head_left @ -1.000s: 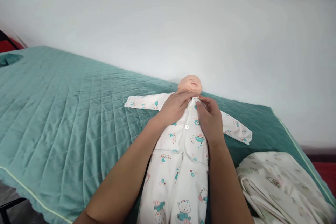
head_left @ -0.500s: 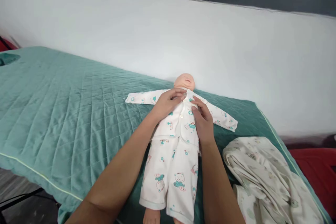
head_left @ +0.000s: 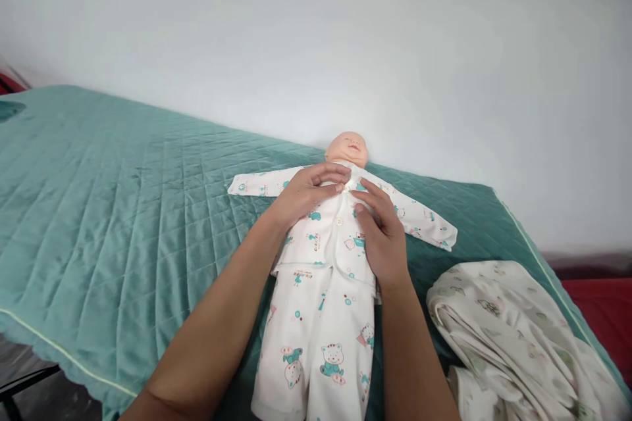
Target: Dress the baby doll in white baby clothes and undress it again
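A baby doll lies on its back on the green quilted bed cover, dressed in a white printed top and matching trousers. My left hand rests on the doll's chest at the left side of the top's buttoned front, fingers curled and pressing the cloth near the top button. My right hand lies on the right side of the chest, fingers stretched toward the same button. Both sleeves are spread out sideways.
A crumpled cream printed cloth lies on the bed at the right, close to my right forearm. A white wall runs behind the bed. The bed's front edge is at the lower left, and something red shows at the far right.
My hands have stayed on the doll's chest, with the fingers shifting slightly around the upper buttons. The view has moved a little, so the doll's feet are out of frame now.
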A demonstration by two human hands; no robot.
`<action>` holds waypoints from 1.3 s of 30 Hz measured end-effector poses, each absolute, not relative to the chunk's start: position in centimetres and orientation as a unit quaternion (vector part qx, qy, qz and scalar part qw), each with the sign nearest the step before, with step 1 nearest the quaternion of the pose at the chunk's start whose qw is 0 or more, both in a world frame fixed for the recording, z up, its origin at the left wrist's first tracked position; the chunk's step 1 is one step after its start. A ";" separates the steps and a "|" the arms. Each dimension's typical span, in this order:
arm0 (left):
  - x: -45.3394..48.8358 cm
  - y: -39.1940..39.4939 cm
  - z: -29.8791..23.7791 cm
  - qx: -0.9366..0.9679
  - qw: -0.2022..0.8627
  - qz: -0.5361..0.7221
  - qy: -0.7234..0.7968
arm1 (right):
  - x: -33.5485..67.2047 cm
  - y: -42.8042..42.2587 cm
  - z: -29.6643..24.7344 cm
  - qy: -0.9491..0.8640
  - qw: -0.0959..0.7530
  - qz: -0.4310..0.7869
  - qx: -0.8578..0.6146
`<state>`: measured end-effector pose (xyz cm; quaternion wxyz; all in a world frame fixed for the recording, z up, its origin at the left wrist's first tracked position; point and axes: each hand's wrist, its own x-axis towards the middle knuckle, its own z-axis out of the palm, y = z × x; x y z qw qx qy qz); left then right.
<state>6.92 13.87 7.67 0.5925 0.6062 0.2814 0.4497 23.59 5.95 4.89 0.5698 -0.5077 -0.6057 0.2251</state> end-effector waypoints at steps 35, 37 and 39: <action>7.2 13.9 7.4 0.696 0.468 0.455 0.300 | 23.6 6.0 5.4 -0.630 0.528 0.217 -0.527; 7.5 13.7 7.6 0.719 0.422 0.456 0.312 | 23.5 6.0 5.4 -0.619 0.539 0.222 -0.526; 7.8 13.4 7.9 0.737 0.378 0.455 0.326 | 23.4 6.0 5.4 -0.608 0.552 0.226 -0.523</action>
